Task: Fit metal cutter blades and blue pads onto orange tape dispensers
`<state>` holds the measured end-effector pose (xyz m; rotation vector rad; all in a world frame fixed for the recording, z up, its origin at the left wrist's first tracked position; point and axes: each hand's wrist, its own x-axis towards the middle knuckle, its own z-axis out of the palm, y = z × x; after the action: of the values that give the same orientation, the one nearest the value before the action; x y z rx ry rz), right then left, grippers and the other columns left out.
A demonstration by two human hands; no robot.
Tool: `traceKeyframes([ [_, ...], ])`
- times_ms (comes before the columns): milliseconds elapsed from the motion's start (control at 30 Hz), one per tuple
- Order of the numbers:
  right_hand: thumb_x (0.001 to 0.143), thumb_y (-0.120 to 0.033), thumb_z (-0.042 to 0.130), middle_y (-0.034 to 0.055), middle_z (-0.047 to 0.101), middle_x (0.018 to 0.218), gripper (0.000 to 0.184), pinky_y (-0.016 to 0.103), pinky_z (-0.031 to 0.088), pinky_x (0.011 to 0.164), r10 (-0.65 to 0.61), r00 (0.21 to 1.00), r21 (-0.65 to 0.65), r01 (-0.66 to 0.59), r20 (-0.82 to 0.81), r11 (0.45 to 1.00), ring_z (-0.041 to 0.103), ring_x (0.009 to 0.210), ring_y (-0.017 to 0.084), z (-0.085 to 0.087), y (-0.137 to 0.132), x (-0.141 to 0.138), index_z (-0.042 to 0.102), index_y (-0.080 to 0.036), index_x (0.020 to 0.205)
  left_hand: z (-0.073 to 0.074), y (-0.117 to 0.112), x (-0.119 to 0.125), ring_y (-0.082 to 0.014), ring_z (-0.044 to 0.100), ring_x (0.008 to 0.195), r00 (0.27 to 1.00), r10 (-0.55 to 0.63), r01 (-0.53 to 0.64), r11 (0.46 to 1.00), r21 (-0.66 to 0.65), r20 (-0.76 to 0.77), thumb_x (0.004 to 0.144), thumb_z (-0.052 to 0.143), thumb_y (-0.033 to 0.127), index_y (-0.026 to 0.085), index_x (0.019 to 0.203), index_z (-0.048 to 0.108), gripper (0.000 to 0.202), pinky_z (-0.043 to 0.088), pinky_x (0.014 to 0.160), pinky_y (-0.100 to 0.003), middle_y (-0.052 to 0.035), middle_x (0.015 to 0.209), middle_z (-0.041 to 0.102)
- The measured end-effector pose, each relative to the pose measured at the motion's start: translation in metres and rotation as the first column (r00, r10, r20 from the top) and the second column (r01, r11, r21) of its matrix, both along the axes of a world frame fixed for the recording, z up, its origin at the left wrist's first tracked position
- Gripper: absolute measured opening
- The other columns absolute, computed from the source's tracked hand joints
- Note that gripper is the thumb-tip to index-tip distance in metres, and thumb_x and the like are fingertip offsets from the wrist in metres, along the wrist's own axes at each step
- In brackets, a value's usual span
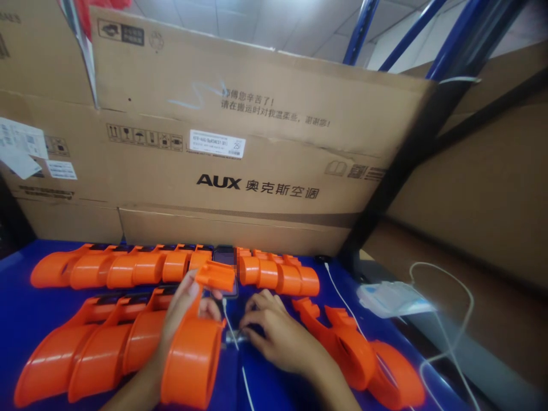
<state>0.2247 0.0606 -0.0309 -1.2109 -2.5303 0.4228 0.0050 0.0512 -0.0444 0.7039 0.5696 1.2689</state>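
Observation:
My left hand (182,305) is closed around the neck of an orange plastic spool holder (190,359), a wide round ring with a flat clip-like head. The holder is raised above the blue surface, with its head up and its ring towards me. My right hand (274,328) is to the right of it, with fingers curled and pinched. At its thumb and fingertips is a small silvery metal piece (234,338), partly hidden by the hand and too blurred to name. A white cable (246,379) passes close to this piece.
Similar orange holders stand in rows at the left (100,354) and back (141,268), some with dark inserts. Several more lie at right (396,374). A phone (225,255) is behind my hands. A clear plastic package (394,299) lies right, before a cardboard wall (171,194) and dark post (385,194).

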Motion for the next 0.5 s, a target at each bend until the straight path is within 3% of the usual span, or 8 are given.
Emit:
traceKeyframes([
  [100,0.090,-0.016,0.059,0.0059,0.060,0.106,0.012,0.040,0.042,0.092,-0.013,0.997,0.035,0.016,-0.077,0.999,0.053,0.102,0.024,0.005,0.001,0.001,0.069,-0.023,0.088,-0.001,0.002,-0.002,-0.0154,0.064,0.044,0.999,-0.015,0.018,0.997,0.080,-0.037,0.079,0.072,0.055,0.022,0.096,0.056,0.040,0.051,0.043,-0.025,0.0006,0.065,0.070],
  [233,0.096,-0.023,0.054,0.0038,0.062,0.088,0.013,0.033,0.046,0.077,-0.116,0.915,-0.030,0.113,-0.385,0.993,0.056,0.082,0.020,0.008,0.002,0.000,0.063,-0.022,0.086,-0.004,0.001,0.001,-0.0198,0.067,0.044,0.983,0.083,-0.066,0.992,0.105,-0.161,0.078,0.072,0.051,0.022,0.114,0.055,0.049,0.049,0.043,-0.024,-0.0023,0.060,0.074],
  [367,0.097,-0.041,0.056,-0.0012,0.055,0.068,0.023,0.025,0.038,0.054,-0.259,0.649,-0.229,0.132,-0.715,0.964,0.048,0.060,0.014,0.010,-0.001,-0.005,0.063,-0.021,0.088,0.000,-0.011,0.009,-0.0161,0.064,0.044,0.940,0.196,-0.172,0.979,0.109,-0.278,0.085,0.066,0.048,0.020,0.129,0.052,0.054,0.044,0.046,-0.020,-0.0029,0.054,0.072],
  [433,0.091,-0.047,0.064,-0.0021,0.053,0.064,0.026,0.023,0.034,0.049,-0.304,0.509,-0.280,0.125,-0.805,0.952,0.045,0.056,0.013,0.011,-0.003,-0.007,0.066,-0.021,0.093,0.004,-0.017,0.014,-0.0137,0.061,0.044,0.923,0.224,-0.202,0.974,0.103,-0.313,0.086,0.067,0.045,0.021,0.130,0.053,0.052,0.042,0.047,-0.018,-0.0013,0.053,0.071],
  [500,0.086,-0.049,0.070,-0.0019,0.053,0.064,0.031,0.023,0.033,0.046,-0.335,0.430,-0.320,0.108,-0.839,0.941,0.044,0.054,0.012,0.011,-0.004,-0.009,0.069,-0.020,0.099,0.007,-0.021,0.017,-0.0132,0.061,0.047,0.911,0.228,-0.200,0.973,0.116,-0.343,0.085,0.069,0.043,0.022,0.129,0.055,0.051,0.043,0.049,-0.018,-0.0002,0.055,0.071],
])
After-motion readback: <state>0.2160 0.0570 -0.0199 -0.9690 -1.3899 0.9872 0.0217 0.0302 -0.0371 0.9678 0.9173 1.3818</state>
